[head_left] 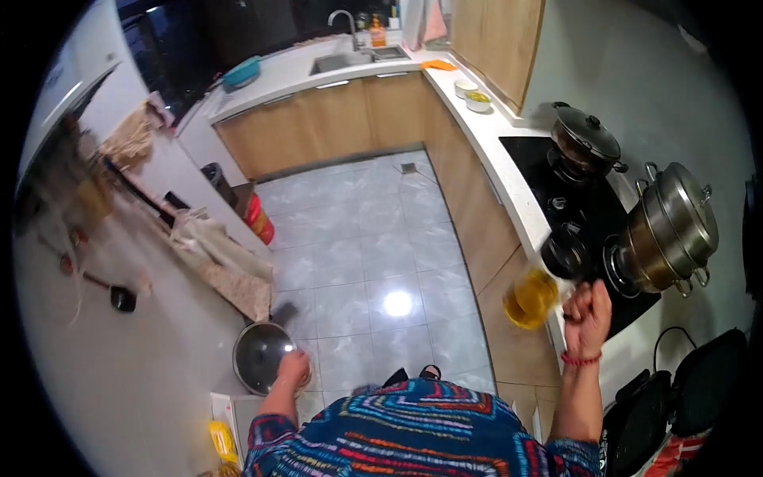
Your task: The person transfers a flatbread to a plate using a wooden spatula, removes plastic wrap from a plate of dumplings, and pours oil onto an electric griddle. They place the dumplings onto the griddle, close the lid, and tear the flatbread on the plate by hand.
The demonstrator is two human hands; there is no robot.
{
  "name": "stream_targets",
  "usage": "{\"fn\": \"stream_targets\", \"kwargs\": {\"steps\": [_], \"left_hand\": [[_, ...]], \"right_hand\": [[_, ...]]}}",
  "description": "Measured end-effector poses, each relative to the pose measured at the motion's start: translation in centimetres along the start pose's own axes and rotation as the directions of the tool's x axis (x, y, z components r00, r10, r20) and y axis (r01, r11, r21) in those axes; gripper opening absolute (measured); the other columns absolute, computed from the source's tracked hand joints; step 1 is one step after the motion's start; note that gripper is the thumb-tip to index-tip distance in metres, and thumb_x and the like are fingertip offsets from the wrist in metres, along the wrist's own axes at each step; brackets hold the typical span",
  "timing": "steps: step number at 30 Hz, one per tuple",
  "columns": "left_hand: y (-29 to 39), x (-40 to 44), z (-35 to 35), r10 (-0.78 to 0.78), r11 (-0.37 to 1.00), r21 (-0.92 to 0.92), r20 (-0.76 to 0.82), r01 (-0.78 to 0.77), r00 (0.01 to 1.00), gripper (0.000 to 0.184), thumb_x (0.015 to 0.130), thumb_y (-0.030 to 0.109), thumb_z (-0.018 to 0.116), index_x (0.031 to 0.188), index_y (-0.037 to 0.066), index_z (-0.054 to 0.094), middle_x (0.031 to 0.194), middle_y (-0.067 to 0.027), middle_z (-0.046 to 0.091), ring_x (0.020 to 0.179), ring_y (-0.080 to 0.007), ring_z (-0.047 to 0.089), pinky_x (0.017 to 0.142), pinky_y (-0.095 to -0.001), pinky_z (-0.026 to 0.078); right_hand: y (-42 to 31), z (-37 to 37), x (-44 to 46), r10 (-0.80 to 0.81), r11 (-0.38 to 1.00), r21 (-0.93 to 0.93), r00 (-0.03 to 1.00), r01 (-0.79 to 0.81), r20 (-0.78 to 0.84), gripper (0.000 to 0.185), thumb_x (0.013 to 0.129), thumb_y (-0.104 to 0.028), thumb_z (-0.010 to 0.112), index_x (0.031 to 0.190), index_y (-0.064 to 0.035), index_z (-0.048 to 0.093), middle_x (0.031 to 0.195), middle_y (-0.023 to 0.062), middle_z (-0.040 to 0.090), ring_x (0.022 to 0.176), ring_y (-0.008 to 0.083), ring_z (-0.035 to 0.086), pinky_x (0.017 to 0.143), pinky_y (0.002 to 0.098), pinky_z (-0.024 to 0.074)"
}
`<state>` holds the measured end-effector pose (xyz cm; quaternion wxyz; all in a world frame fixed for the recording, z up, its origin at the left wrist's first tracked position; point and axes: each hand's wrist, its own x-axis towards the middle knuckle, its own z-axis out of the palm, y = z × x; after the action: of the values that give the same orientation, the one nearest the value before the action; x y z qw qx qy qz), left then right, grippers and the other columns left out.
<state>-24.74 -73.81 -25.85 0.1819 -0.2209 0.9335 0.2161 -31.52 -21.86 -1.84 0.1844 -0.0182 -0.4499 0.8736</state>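
My right hand is closed around the handle of an oil jug with a dark lid. The jug is tilted and slightly blurred, with yellow oil showing through its clear wall, in front of the stove's edge. At the lower left, my left hand grips the right edge of a round, shiny-rimmed metal bowl. The bowl looks dark inside, and I cannot make out any contents. My left fingertips are partly hidden at the rim.
A black stove carries a lidded pot and a tall steel steamer. Two small bowls stand on the counter beyond. A sink is at the back. Black open appliance lies lower right; a spatula hangs left.
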Motion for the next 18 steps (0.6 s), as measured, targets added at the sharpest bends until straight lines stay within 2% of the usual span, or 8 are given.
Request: {"fn": "stream_targets", "kwargs": {"steps": [1, 3, 4, 5, 8, 10, 15, 18], "left_hand": [[-3.8, 1.0, 1.7, -0.041, 0.995, 0.087, -0.056, 0.045, 0.998, 0.033, 0.075, 0.031, 0.045, 0.078, 0.003, 0.061, 0.086, -0.0194, 0.058, 0.081, -0.0332, 0.056, 0.070, -0.0427, 0.044], [-11.6, -0.3, 4.2, 0.269, 0.861, 0.459, -0.047, -0.219, 0.962, 0.018, 0.072, 0.017, 0.048, 0.074, 0.007, 0.062, 0.081, -0.0182, 0.059, 0.072, -0.0292, 0.058, 0.064, -0.0425, 0.045], [-12.4, -1.8, 4.1, 0.173, 0.841, 0.505, 0.089, -0.194, 0.981, 0.016, 0.072, 0.017, 0.050, 0.074, 0.008, 0.063, 0.079, -0.0177, 0.059, 0.073, -0.0297, 0.058, 0.064, -0.0431, 0.044], [-17.0, -1.8, 7.0, 0.204, 0.953, 0.254, -0.133, -0.166, 0.970, 0.016, 0.072, 0.017, 0.050, 0.074, 0.007, 0.062, 0.075, -0.0173, 0.059, 0.074, -0.0315, 0.058, 0.063, -0.0430, 0.044], [-17.9, 0.0, 5.9, -0.168, 0.931, 0.358, 0.234, 0.076, 0.958, 0.017, 0.071, 0.018, 0.050, 0.073, 0.005, 0.062, 0.075, -0.0179, 0.059, 0.073, -0.0319, 0.057, 0.064, -0.0426, 0.044], [-17.8, 4.6, 4.0, -0.184, 0.923, 0.378, 0.286, 0.066, 0.940, 0.018, 0.071, 0.019, 0.051, 0.073, 0.004, 0.061, 0.075, -0.0184, 0.059, 0.072, -0.0321, 0.057, 0.064, -0.0424, 0.044], [-13.7, 27.6, -4.9, 0.265, 0.801, 0.518, 0.143, -0.300, 0.954, 0.022, 0.070, 0.020, 0.051, 0.072, 0.001, 0.060, 0.074, -0.0195, 0.059, 0.069, -0.0326, 0.057, 0.064, -0.0417, 0.044], [1.2, 38.1, -14.8, 0.220, 0.975, 0.004, -0.191, -0.224, 0.956, 0.024, 0.071, 0.021, 0.050, 0.066, -0.001, 0.059, 0.063, -0.0191, 0.058, 0.060, -0.0335, 0.056, 0.057, -0.0405, 0.044]], "right_hand": [[1.1, 0.9, 2.6, 0.017, 1.000, 0.008, 0.999, -0.017, 0.028, 0.025, 0.086, -0.021, 0.048, 0.066, -0.0114, 0.037, 0.053, -0.0032, 0.029, 0.045, 0.0068, 0.026, 0.043, 0.0214, 0.0228], [3.2, 3.2, 7.3, 0.010, 1.000, 0.029, 1.000, -0.010, 0.022, 0.026, 0.086, -0.021, 0.048, 0.066, -0.0111, 0.037, 0.052, -0.0032, 0.029, 0.045, 0.0071, 0.026, 0.043, 0.0219, 0.0234], [4.2, 4.4, 9.4, -0.004, 1.000, 0.020, 0.999, 0.003, 0.051, 0.026, 0.086, -0.023, 0.048, 0.066, -0.0110, 0.037, 0.052, -0.0031, 0.030, 0.045, 0.0074, 0.027, 0.045, 0.0233, 0.0256], [5.4, 5.1, 11.7, -0.018, 1.000, 0.004, 0.999, 0.018, 0.047, 0.026, 0.086, -0.023, 0.048, 0.065, -0.0110, 0.037, 0.052, -0.0029, 0.030, 0.045, 0.0076, 0.027, 0.046, 0.0237, 0.0270], [9.3, 7.3, 17.9, -0.084, 0.996, -0.018, 0.996, 0.084, 0.011, 0.028, 0.086, -0.025, 0.048, 0.064, -0.0109, 0.038, 0.052, -0.0026, 0.030, 0.046, 0.0084, 0.028, 0.049, 0.0237, 0.0301], [11.8, 8.4, 21.2, -0.127, 0.991, -0.035, 0.992, 0.126, -0.028, 0.028, 0.086, -0.026, 0.049, 0.064, -0.0102, 0.040, 0.053, -0.0025, 0.031, 0.048, 0.0085, 0.031, 0.051, 0.0235, 0.0311], [17.6, 10.2, 29.1, -0.182, 0.983, -0.021, 0.972, 0.181, -0.149, 0.029, 0.086, -0.027, 0.049, 0.063, -0.0097, 0.041, 0.052, -0.0029, 0.031, 0.048, 0.0086, 0.031, 0.050, 0.0245, 0.0297], [20.5, 11.2, 34.0, -0.214, 0.977, -0.051, 0.949, 0.208, -0.233, 0.025, 0.084, -0.021, 0.051, 0.064, -0.0097, 0.041, 0.054, -0.0032, 0.030, 0.048, 0.0080, 0.029, 0.050, 0.0227, 0.0296]]}}
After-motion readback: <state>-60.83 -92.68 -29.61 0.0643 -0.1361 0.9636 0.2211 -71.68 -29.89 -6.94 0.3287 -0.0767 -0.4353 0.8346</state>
